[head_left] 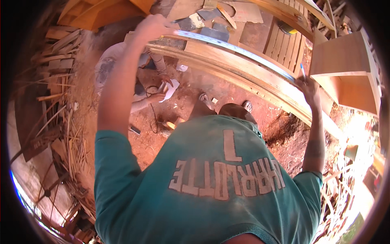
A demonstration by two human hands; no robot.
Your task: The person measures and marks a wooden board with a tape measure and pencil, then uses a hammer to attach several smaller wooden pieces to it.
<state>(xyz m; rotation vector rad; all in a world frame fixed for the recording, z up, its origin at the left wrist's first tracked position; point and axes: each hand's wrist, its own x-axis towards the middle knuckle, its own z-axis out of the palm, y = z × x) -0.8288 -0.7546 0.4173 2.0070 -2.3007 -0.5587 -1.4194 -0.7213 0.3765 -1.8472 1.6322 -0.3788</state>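
Observation:
A long, shiny measuring tape stretches along a wooden board on the workbench. At its left end, the fingers of my left hand are closed on the tape. Near the tape's right end, my right hand has its fingers curled round a thin pen, tip upward. That hand also rests at the board's edge; whether it grips the tape too is hard to make out.
A co-worker crouches left, hands on a white sheet-like thing. A wooden box stands right. Sanding-paper-like dark pieces lie on the far bench. Scrap wood piles up left; a phone-like object lies on the floor.

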